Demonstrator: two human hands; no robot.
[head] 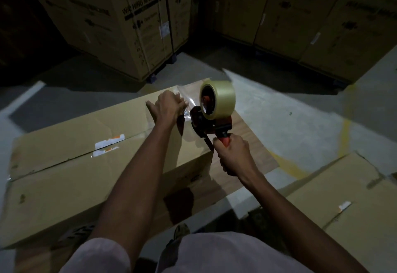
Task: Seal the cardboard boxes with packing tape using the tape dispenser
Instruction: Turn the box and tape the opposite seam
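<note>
A long cardboard box (71,165) lies on the floor in front of me, its top seam running left to right with torn label scraps on it. My right hand (234,154) grips the red handle of a tape dispenser (206,122) loaded with a clear tape roll (221,98), held over the box's right end. A strip of clear tape (189,96) stretches from the dispenser across the box top. My left hand (167,107) presses flat on that tape at the far right part of the box, fingers fairly straight.
Tall printed appliance cartons (120,21) stand at the back left and more cartons (311,14) at the back right. A second flat cardboard box (354,204) lies at the right. A wooden board (242,143) lies under the box's right end. Concrete floor (290,111) with yellow paint marks surrounds everything.
</note>
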